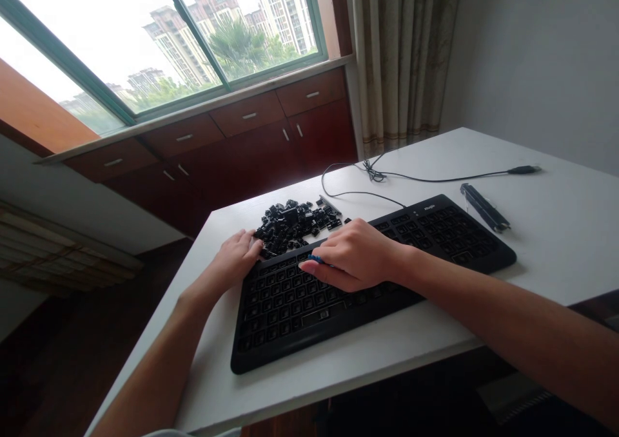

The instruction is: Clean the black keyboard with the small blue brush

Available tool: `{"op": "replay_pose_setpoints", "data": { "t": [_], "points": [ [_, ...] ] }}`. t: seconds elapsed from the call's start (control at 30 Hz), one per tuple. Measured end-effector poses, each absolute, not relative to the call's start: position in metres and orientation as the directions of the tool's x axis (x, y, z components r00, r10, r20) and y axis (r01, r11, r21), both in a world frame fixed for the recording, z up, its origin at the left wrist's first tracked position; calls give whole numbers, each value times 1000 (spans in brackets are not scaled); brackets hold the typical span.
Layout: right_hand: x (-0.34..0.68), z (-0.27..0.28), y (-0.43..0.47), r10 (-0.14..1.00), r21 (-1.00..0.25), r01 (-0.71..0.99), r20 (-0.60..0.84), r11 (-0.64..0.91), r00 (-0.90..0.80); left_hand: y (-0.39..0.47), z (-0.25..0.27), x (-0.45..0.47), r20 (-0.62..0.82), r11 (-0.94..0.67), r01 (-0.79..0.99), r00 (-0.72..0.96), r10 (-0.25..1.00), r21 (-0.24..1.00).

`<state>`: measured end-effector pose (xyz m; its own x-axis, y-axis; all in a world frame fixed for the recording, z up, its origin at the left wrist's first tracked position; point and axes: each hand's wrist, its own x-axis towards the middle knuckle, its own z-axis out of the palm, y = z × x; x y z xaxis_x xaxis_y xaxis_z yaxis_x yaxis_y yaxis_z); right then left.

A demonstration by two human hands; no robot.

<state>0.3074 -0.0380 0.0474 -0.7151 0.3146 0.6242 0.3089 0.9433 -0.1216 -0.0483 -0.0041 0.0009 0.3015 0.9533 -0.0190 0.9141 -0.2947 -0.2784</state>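
Note:
A black keyboard lies at a slant on the white table, its key wells bare of caps. My right hand is closed over its upper middle, pinching a small blue tool. Most of that tool is hidden by my fingers, so its exact kind does not show. At the keyboard's upper left corner rests my left hand, fingers stretched out and apart. Its fingertips reach the near side of a heap of loose black keycaps, beside the keyboard's back edge.
A thin black cable runs from the keyboard, knotted partway, to a plug. To the right lies a long black bar, perhaps a loose spacebar. The white table ends at a front edge close to me. Beyond stand dark red cabinets.

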Motion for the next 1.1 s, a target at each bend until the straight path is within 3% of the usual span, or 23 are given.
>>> {"op": "replay_pose_setpoints", "data": {
  "t": [0.3,0.47,0.9,1.1],
  "points": [
    [307,48,-38,322,-127,313,616,941,-719,-4,-2,-48,15,-233,940,244,970,-248],
    [306,48,-38,331,-127,324,610,938,-720,-4,-2,-52,-42,-306,901,308,950,-307],
    [306,48,-38,314,-118,309,611,944,-726,-5,0,-50,-35,-325,893,332,943,-311],
    [307,47,-38,320,-122,313,610,942,-725,-3,-5,-53,7,-270,927,281,960,-260]
  ]
}}
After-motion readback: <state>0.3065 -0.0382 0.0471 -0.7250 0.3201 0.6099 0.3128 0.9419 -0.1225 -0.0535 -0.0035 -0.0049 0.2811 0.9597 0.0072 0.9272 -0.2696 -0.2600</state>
